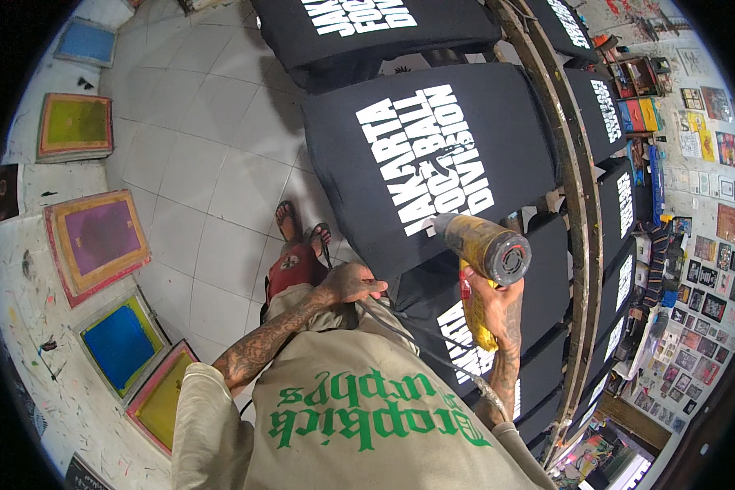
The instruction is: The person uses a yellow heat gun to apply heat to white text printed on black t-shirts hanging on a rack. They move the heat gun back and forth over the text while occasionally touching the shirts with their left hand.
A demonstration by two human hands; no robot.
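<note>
A yellow-bodied heat gun [475,241] is at the near edge of the central black T-shirt [498,139], its grey nozzle in front of the shirt's white block lettering; whether it touches the fabric, I cannot tell. The right hand [498,302], just nearer than that shirt, has its fingers wrapped firmly around the gun's yellow handle. The left hand [353,283], off the shirt's near left corner, has its fingers curled in, thumb side toward the gun; a dark cord [400,331] runs from beside it toward the right forearm, though whether the fingers grip it, I cannot tell.

Another printed black shirt [441,306] lies just nearer than the central T-shirt, partly behind the gun. Along the central shirt's right side runs a wooden rail [576,155], with more black shirts [592,106] beyond it. Well left of the central shirt, across pale floor tiles [212,188], stand framed printing screens [102,233] coloured purple, blue and yellow-green.
</note>
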